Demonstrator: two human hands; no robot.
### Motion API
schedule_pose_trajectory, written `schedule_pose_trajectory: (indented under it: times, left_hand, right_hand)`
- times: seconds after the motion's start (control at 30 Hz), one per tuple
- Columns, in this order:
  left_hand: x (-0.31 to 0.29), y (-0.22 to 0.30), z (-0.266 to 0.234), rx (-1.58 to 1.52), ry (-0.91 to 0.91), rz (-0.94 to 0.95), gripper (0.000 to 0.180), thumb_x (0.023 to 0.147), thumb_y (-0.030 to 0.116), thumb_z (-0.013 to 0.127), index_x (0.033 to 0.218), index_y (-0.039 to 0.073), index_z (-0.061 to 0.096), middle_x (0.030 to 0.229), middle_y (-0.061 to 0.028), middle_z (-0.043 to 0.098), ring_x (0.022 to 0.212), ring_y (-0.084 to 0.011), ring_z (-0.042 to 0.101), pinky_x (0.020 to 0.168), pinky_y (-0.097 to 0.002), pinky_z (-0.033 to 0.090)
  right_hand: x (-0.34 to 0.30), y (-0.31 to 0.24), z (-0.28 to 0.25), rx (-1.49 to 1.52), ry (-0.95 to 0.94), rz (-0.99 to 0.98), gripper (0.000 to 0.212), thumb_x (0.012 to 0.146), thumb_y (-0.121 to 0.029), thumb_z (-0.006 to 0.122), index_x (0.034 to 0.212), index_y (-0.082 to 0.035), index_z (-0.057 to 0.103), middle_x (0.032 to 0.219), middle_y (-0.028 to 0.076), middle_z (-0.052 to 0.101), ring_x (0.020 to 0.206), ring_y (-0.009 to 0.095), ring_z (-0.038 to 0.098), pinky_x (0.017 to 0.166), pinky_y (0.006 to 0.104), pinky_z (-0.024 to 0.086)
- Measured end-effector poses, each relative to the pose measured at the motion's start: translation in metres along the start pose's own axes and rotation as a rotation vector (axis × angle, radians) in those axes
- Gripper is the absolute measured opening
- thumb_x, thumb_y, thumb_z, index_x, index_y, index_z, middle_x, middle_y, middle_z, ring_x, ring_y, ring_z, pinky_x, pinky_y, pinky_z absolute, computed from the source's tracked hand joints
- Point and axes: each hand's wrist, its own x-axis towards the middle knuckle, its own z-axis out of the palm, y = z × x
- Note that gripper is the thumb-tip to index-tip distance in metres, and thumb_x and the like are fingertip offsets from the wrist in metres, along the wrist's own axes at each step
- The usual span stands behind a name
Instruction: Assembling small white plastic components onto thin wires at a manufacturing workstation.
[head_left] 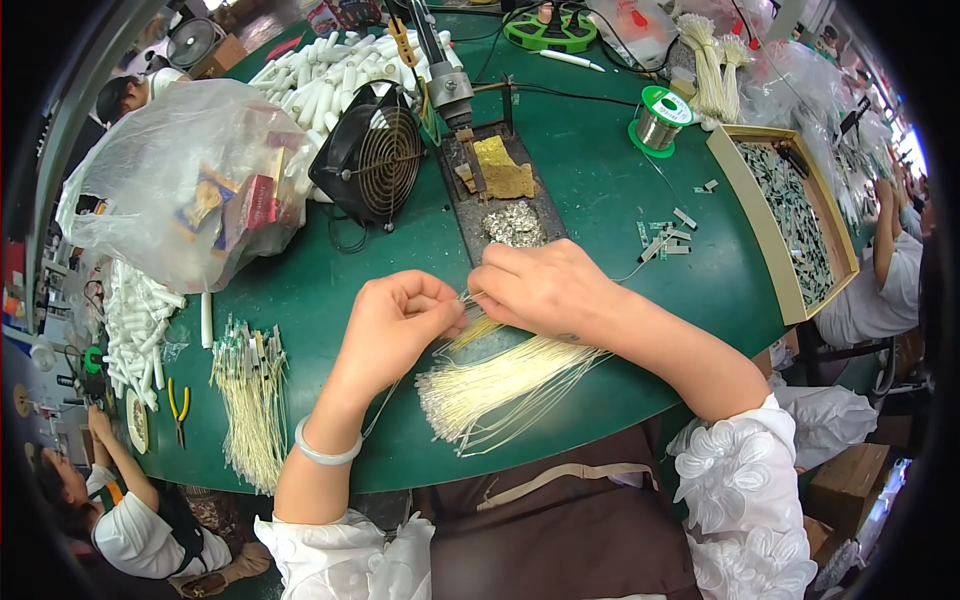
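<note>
My left hand (405, 325) is closed, thumb and fingers pinched on a thin pale wire that trails below the palm. Against its fingertips rests my right hand (540, 290), also closed; a thin grey strand leads from it toward the spool of solder wire (660, 118). What lies between the fingertips is mostly hidden. Under both hands spreads a fanned bundle of pale yellow wires (500, 390) on the green table. Just beyond my hands is a dark soldering stand with a yellow sponge (500, 170) and a heap of silvery solder scraps (515, 225).
Left of me are a wire bundle with small boards (250, 400), yellow-handled pliers (179, 410), white tubes (135, 325), a plastic bag (190, 170) and a black fan (372, 160). At right stands a cardboard tray (765, 235) of small boards; loose boards (665, 243) lie nearer. Other people sit nearby.
</note>
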Motion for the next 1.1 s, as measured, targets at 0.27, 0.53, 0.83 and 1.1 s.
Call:
schedule_pose_trajectory:
  times: [0.27,0.53,0.83,1.1]
  left_hand:
    - [0.001,-0.005,0.006,-0.053,0.024,0.006,0.006,0.085,-0.001,0.059,0.087,-0.006,0.058,0.076,-0.0105,0.066,0.067,-0.0122,0.063,0.063,-0.0230,0.052]
    - [0.002,-0.007,0.011,-0.080,0.111,0.096,0.006,0.081,0.000,0.062,0.082,-0.005,0.060,0.069,-0.0067,0.066,0.060,-0.0071,0.061,0.055,-0.0185,0.048]
    - [0.004,-0.008,0.018,-0.084,0.138,0.109,0.006,0.081,0.001,0.063,0.081,-0.004,0.059,0.066,-0.0032,0.063,0.057,-0.0052,0.059,0.052,-0.0174,0.045]
    - [0.025,0.001,0.018,-0.068,0.123,0.123,0.002,0.080,0.000,0.057,0.078,-0.002,0.058,0.064,-0.0013,0.060,0.053,-0.0049,0.054,0.049,-0.0177,0.042]
  right_hand:
    - [0.000,-0.001,-0.001,0.045,0.051,0.026,0.011,0.074,-0.012,0.069,0.079,-0.010,0.059,0.071,0.002,0.052,0.057,0.018,0.059,0.045,0.0328,0.046]
    - [0.007,-0.007,-0.021,0.661,-0.164,0.700,0.014,0.083,-0.012,0.064,0.090,0.000,0.064,0.059,-0.001,0.041,0.053,0.007,0.036,0.051,0.0259,0.033]
    - [0.005,-0.004,-0.016,0.696,-0.171,0.739,0.014,0.082,-0.014,0.065,0.084,-0.001,0.065,0.056,-0.002,0.039,0.055,0.006,0.036,0.051,0.0256,0.033]
    - [0.004,0.002,-0.013,0.748,-0.026,0.750,0.013,0.085,-0.013,0.061,0.085,0.000,0.059,0.060,-0.004,0.042,0.056,0.003,0.036,0.050,0.0233,0.033]
